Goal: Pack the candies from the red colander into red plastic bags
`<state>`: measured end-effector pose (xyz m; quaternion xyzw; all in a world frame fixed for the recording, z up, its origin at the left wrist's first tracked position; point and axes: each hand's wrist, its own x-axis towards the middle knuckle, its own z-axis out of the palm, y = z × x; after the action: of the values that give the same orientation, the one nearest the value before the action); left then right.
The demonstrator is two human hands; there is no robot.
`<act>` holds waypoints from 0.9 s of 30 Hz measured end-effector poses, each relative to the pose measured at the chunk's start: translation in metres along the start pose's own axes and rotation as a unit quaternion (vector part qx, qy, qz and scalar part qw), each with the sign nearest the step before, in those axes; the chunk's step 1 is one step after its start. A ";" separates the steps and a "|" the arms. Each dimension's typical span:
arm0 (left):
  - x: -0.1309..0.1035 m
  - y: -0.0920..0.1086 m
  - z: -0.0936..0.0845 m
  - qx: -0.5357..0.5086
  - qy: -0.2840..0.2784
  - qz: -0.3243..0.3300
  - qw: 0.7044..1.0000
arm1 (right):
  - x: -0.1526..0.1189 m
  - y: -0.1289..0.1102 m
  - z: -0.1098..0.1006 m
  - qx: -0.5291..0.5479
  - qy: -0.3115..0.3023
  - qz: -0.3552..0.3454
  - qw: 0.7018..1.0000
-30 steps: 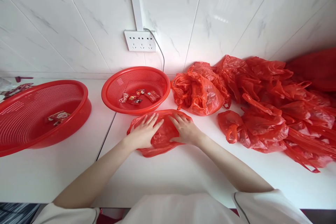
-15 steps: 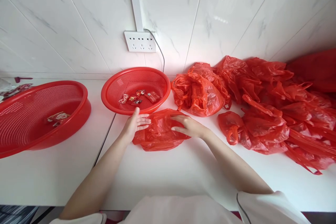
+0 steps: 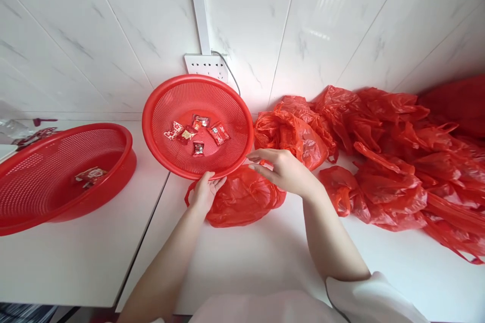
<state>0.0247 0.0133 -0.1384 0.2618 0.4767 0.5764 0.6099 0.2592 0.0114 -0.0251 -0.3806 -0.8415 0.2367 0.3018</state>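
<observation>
A round red plastic basket (image 3: 197,161) with perforated sides is tilted toward me in the middle of the view. Several small wrapped packets (image 3: 219,132) lie spread across its bottom. My left hand (image 3: 205,193) holds the near rim, thumb against the edge and fingers below it. Beside the right rim, my right hand (image 3: 282,169) has its fingers stretched out, the tips at or very close to the edge; contact is hard to judge. Under and between both hands, a crumpled red plastic bag (image 3: 242,202) rests on the white table.
To the left stands another red basket (image 3: 109,199) with a few packets inside. Many filled red bags (image 3: 390,171) are heaped on the right. Against the tiled wall are a socket panel (image 3: 206,65) and a cable. A seam (image 3: 142,242) crosses the white tabletop.
Both hands have left the red bag and moved to the basket. The basket has tipped up toward me, and the packets inside have shifted apart. The bag sits slightly further right.
</observation>
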 end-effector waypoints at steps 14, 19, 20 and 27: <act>-0.016 -0.015 0.004 0.073 -0.130 0.009 0.989 | 0.007 0.033 0.040 -0.111 -0.008 -0.004 0.994; -0.019 -0.019 0.005 0.112 -0.156 -0.008 0.981 | 0.012 0.045 0.072 -0.123 -0.027 -0.037 0.991; -0.020 -0.019 0.005 0.113 -0.156 -0.007 0.981 | 0.012 0.046 0.077 -0.133 -0.031 -0.032 0.990; -0.024 -0.027 0.006 0.120 -0.166 -0.005 0.979 | 0.013 0.042 0.086 -0.143 -0.032 -0.044 0.988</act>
<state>0.0449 -0.0138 -0.1526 0.4225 0.4355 0.4605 0.6479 0.2137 0.0322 -0.1079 -0.3750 -0.8918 0.1123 0.2270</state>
